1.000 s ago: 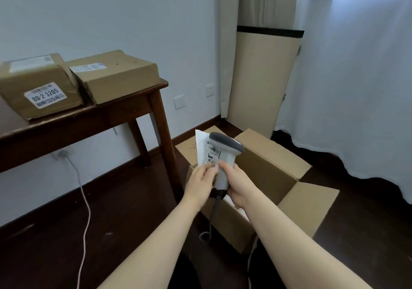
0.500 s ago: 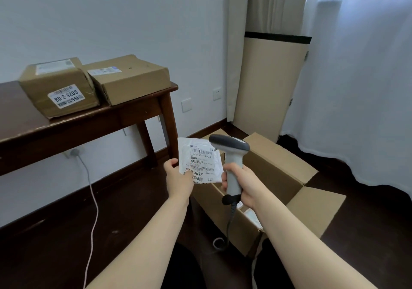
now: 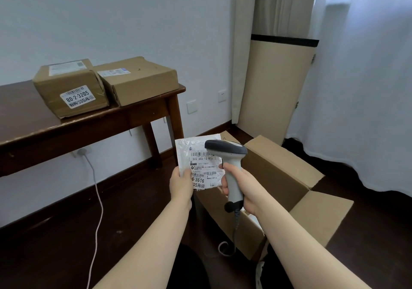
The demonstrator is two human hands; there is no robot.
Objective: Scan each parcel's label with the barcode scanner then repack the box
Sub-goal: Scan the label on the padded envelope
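Left hand (image 3: 181, 183) grips a white parcel (image 3: 198, 161) by its lower corner, label facing up. Right hand (image 3: 242, 183) clasps the scanner (image 3: 229, 161), its head over the label, above the open box (image 3: 287, 177).

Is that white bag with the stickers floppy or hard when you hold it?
Probably floppy: the thin white plastic mailer looks crinkled. It's likely light, since the left hand holds it up by one edge. Its glossy film may be a bit slippery.

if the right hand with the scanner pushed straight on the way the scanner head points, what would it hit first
Most likely the white parcel in the left hand: the barcode scanner in the right hand has its head aimed left at the label, overlapping it in view. Depth between them is unclear.
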